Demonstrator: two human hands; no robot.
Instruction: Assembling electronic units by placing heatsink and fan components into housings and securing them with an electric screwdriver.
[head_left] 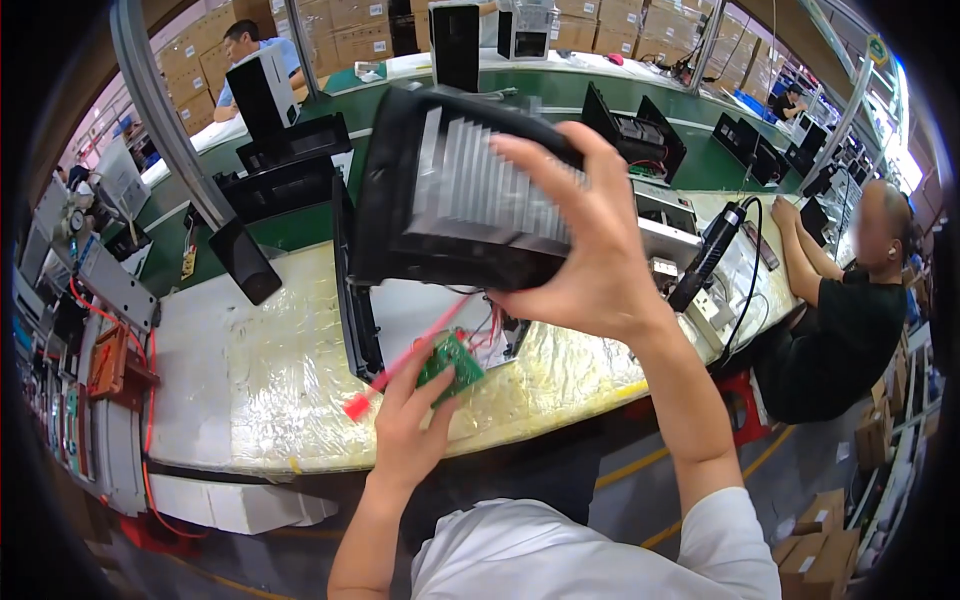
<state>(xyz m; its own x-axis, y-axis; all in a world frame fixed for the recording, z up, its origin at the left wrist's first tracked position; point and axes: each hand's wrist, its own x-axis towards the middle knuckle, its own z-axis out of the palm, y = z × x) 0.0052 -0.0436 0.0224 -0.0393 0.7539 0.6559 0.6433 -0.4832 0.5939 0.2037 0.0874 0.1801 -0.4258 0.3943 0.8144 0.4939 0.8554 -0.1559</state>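
Observation:
Raised over the bench, a black unit with silver heat-sink fins point(480, 180) is gripped by my right hand point(605, 270), its thumb below and its fingers spread along the near side. The unit is tilted and slightly blurred. Lower down, my left hand point(405, 425) pinches a small green circuit board point(458, 365). A pinkish-red strip point(405, 360) runs past those fingers, with thin red wires point(490, 335) beside the board. Under both hands lies an open black casing point(362, 320) with a pale inner panel, partly hidden by the unit.
Film covers the pale bench point(240, 370). A black phone-shaped object point(245, 262) leans by the metal post point(175, 110). To the right are a black corded screwdriver point(708, 255) and a seated person point(855, 310). Black housings point(290, 170) line the green conveyor point(390, 95) behind.

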